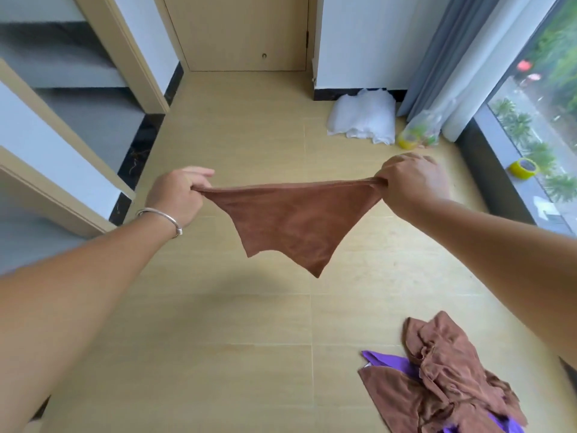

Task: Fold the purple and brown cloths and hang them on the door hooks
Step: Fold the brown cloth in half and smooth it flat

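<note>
Two hands hold one brown cloth [290,220] stretched in the air before us, above the wooden floor [218,339]. Our left hand [179,195], at about nine o'clock from the cloth's middle, has its fingers curled round the left corner and pinches it tight; a silver bangle [162,218] sits on that wrist. Our right hand [412,182], at about three o'clock, is closed in a fist round the opposite corner. Between the two grips the top edge runs taut and nearly level, and the rest of the cloth hangs down toward six o'clock in a rough triangle with a ragged lower edge, clear of the floor.

Down at five o'clock, on the floor, we see a heap of brown cloths [443,379] lying crumpled, with a purple cloth [390,362] partly under them; purple shows at the heap's left side and again near the frame's lower edge.

At twelve o'clock stands a closed wooden door [237,32]. At one o'clock a white bag-like bundle [363,118] rests against the wall, a clear plastic bag [427,126] just beside it with a yellow tape roll [406,140] at its foot. Grey curtains [452,57] hang at two o'clock, and a second yellow tape roll [524,167] sits on the dark window ledge [493,189]. Stairs [68,98] rise at ten o'clock.
</note>
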Motion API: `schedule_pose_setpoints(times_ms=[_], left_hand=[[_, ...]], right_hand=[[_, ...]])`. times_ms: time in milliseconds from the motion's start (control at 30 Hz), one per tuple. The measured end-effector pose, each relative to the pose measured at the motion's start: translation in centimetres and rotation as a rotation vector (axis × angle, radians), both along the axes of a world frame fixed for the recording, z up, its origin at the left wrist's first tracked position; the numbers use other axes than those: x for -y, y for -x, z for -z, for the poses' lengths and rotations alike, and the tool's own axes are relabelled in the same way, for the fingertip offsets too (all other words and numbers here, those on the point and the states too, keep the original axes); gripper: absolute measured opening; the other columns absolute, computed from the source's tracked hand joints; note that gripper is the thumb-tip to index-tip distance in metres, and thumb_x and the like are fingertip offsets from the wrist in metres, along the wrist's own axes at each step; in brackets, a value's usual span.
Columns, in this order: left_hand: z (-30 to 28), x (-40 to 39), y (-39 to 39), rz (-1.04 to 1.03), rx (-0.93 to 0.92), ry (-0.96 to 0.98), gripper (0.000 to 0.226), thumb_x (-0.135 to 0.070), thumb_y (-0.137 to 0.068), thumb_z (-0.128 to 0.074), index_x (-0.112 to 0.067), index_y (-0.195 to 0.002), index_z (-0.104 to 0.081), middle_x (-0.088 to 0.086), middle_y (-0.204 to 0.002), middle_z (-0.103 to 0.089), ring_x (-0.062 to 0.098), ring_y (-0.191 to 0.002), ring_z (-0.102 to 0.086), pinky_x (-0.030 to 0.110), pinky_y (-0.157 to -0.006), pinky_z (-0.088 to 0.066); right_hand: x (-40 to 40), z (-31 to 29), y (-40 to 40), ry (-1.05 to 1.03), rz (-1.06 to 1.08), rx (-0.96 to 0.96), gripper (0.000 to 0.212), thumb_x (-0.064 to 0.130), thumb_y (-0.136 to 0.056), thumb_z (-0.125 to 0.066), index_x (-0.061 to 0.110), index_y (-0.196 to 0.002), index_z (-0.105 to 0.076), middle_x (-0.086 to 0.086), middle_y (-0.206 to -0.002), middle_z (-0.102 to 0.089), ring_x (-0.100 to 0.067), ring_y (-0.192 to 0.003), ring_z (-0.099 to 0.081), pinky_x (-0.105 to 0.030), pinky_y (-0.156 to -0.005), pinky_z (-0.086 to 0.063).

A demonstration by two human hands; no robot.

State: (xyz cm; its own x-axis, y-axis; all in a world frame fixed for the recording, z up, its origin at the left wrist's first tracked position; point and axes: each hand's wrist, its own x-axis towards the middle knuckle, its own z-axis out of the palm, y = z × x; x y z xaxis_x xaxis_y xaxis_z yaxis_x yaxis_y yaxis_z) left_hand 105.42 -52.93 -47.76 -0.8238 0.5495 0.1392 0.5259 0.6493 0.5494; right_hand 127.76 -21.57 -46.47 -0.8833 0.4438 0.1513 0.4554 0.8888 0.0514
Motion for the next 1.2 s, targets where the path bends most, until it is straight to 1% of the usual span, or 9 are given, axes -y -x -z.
schedule_pose_setpoints(times_ms=[100,200,333,500,667,800,900,1033,1200], left_hand=[[4.9,3.2,-3.9,0.040,0.050,0.130,0.039,0.008,-0.077,-0.054,-0.024,-0.064,-0.072,-0.009,-0.114,-0.068,0.023,-0.103,-0.060,0.034,-0.087,-0.048],[11.1,7.1,-8.1,0.106,0.106,0.325,0.052,0.007,-0.072,-0.056,-0.041,-0.053,-0.060,-0.014,-0.112,-0.066,0.018,-0.107,-0.055,0.032,-0.081,-0.047],[19.7,12.2,-14.3,0.108,0.239,0.437,0.053,0.002,-0.071,-0.055,-0.046,-0.049,-0.053,-0.018,-0.115,-0.064,0.012,-0.114,-0.052,0.028,-0.081,-0.045],[30.0,17.5,-22.0,0.147,0.420,0.569,0.036,-0.007,-0.077,-0.057,-0.038,-0.071,-0.073,-0.017,-0.125,-0.061,0.009,-0.127,-0.045,0.028,-0.091,-0.045],[40.3,22.2,-28.4,0.205,0.533,0.587,0.029,-0.012,-0.089,-0.056,-0.027,-0.106,-0.075,-0.011,-0.132,-0.057,0.013,-0.130,-0.041,0.025,-0.103,-0.036],[45.8,24.8,-32.2,0.191,0.610,0.594,0.027,-0.004,-0.088,-0.060,-0.021,-0.103,-0.077,-0.002,-0.122,-0.064,0.023,-0.119,-0.051,0.027,-0.098,-0.037],[48.7,25.5,-33.2,0.113,0.660,0.544,0.020,-0.004,-0.083,-0.070,-0.018,-0.095,-0.079,0.001,-0.109,-0.069,0.025,-0.106,-0.059,0.030,-0.094,-0.041],[52.2,23.9,-31.0,-0.095,0.640,0.459,0.009,-0.017,-0.084,-0.072,-0.015,-0.091,-0.078,0.000,-0.113,-0.067,0.020,-0.108,-0.058,0.028,-0.094,-0.040],[56.6,18.1,-22.6,-0.292,0.590,0.251,0.013,-0.017,-0.087,-0.068,-0.009,-0.096,-0.073,0.003,-0.115,-0.066,0.020,-0.109,-0.057,0.025,-0.094,-0.037]], right_hand=[[2.9,4.2,-4.0,0.078,-0.058,0.040,0.018,0.026,-0.089,-0.058,0.024,-0.083,-0.074,0.005,-0.086,-0.067,-0.024,-0.097,-0.058,-0.034,-0.085,-0.039],[6.7,10.5,-9.1,0.169,-0.105,0.122,0.012,0.023,-0.084,-0.065,0.020,-0.079,-0.075,0.005,-0.080,-0.066,-0.025,-0.095,-0.060,-0.035,-0.086,-0.040],[12.1,19.8,-15.9,0.265,-0.133,0.325,0.014,0.031,-0.081,-0.067,0.023,-0.088,-0.076,0.006,-0.092,-0.069,-0.023,-0.101,-0.059,-0.035,-0.091,-0.040],[18.8,29.5,-24.0,0.413,-0.102,0.519,0.015,0.026,-0.074,-0.065,0.024,-0.085,-0.075,0.008,-0.092,-0.069,-0.021,-0.104,-0.059,-0.035,-0.092,-0.043],[22.8,38.9,-30.5,0.438,-0.154,0.569,0.021,0.019,-0.047,-0.083,0.024,-0.060,-0.067,0.010,-0.067,-0.061,-0.019,-0.078,-0.064,-0.032,-0.073,-0.053],[24.3,45.6,-34.4,0.449,-0.144,0.623,0.019,0.020,-0.050,-0.084,0.025,-0.061,-0.069,0.011,-0.068,-0.062,-0.019,-0.078,-0.063,-0.035,-0.073,-0.053],[24.2,49.4,-35.1,0.451,-0.119,0.599,0.015,0.020,-0.057,-0.084,0.025,-0.064,-0.072,0.010,-0.070,-0.063,-0.020,-0.081,-0.063,-0.037,-0.080,-0.050],[21.6,53.0,-31.3,0.516,-0.025,0.459,0.012,0.019,-0.062,-0.082,0.023,-0.067,-0.072,0.007,-0.077,-0.067,-0.023,-0.085,-0.063,-0.038,-0.084,-0.047],[15.2,56.9,-21.4,0.725,0.220,0.249,0.015,0.028,-0.076,-0.076,0.026,-0.069,-0.063,0.008,-0.081,-0.062,-0.017,-0.085,-0.051,-0.031,-0.071,-0.037]])
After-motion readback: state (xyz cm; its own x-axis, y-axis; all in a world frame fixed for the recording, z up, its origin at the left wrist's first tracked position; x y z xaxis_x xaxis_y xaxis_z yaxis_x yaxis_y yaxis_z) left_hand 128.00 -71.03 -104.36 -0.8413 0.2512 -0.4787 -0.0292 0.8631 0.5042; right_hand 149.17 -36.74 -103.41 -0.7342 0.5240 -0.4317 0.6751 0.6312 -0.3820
